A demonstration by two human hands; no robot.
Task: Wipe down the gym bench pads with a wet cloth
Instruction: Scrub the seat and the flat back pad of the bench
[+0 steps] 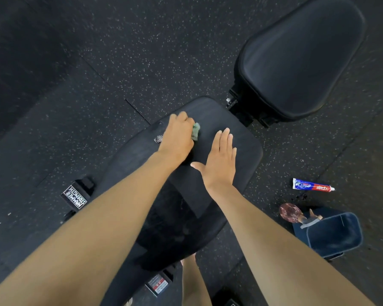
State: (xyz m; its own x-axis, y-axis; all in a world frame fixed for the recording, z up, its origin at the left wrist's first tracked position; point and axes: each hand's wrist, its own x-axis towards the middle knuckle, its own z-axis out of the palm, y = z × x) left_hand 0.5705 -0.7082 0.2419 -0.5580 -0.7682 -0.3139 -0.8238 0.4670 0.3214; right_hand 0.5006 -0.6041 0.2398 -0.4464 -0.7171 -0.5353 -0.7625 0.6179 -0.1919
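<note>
**Two hands on the near pad, wiping in progress**

Both hands are on the near bench pad point(210, 111), the long one filling the middle of the view. The left hand point(177, 135) curls its fingers over a small green cloth point(196, 130). The cloth is bunched so that only a crumpled tuft shows at the hand's 3 o'clock side, and it is pressed to the pad near its 12 o'clock end. The right hand point(221, 160) lies flat just beside it at 4 o'clock, with fingers straight and together and the thumb spread. It holds nothing and seems to be bracing.

The step in hand looks like wiping the top end of this pad. The stretch toward 6 o'clock is darker and patchy, possibly damp, so this pad is probably mostly done. The next move calls for lifting the right hand clear and wiping the strip beneath it. The cloth then has to go to the far bench pad point(301, 60) at 1 o'clock.

The near pad is matte black and finely grained, with rounded corners. The far pad is smoother and faintly glossy, a rounded wedge with a seamed edge. The floor point(119, 51) is dark speckled rubber in tiles. On it at 4 o'clock lie a toothpaste tube point(313, 186) and a blue bin point(334, 233) with soft rounded walls.
</note>
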